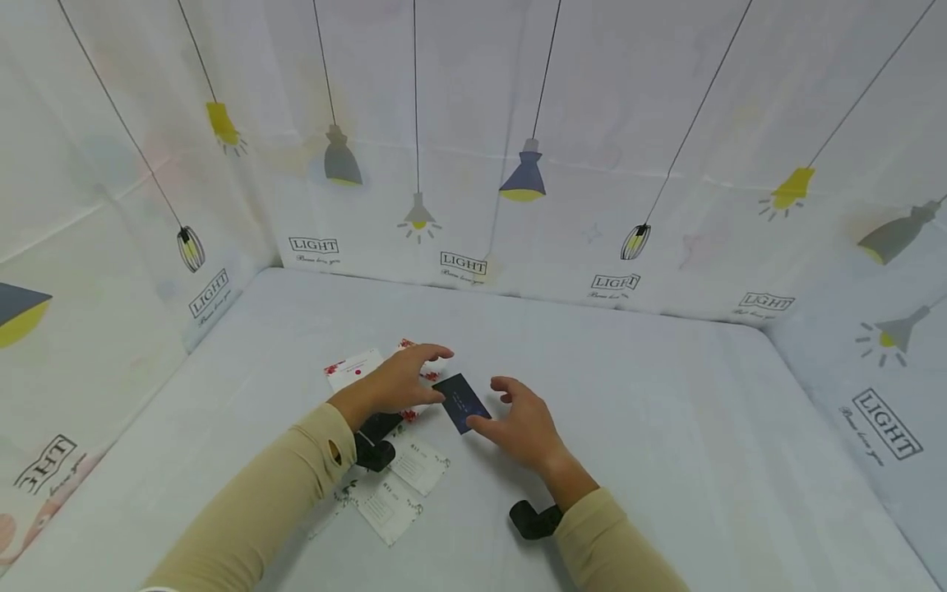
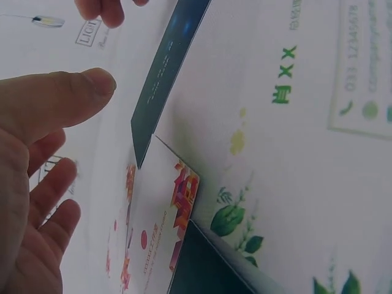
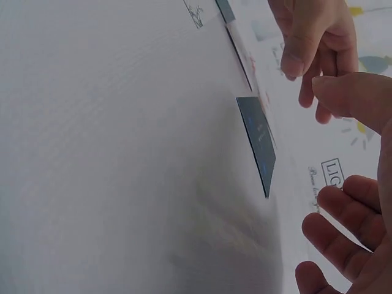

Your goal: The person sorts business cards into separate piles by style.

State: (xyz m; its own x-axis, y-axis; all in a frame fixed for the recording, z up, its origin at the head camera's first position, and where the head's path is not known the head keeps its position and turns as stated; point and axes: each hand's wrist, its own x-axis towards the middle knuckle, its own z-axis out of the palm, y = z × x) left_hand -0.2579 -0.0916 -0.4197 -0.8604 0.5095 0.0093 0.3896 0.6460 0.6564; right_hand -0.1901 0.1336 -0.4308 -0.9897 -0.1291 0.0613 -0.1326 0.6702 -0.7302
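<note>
Between the two hands, the dark blue card (image 1: 461,402) lies flat on the bench (image 1: 666,427). Right hand (image 1: 521,423) hovers beside it, fingers loosely apart, holding nothing; left hand (image 1: 399,382) likewise spread above the white cards (image 1: 355,367). Lifting it cleanly probably means sliding a fingertip under one edge.

A pale cloth-covered table (image 1: 666,427) bears a dark blue card (image 1: 462,402) and several white printed cards (image 1: 403,485).

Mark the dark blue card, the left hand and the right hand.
dark blue card (image 1: 462,402), head view, middle of its face.
left hand (image 1: 399,384), head view, back of the hand.
right hand (image 1: 524,425), head view, back of the hand.
</note>
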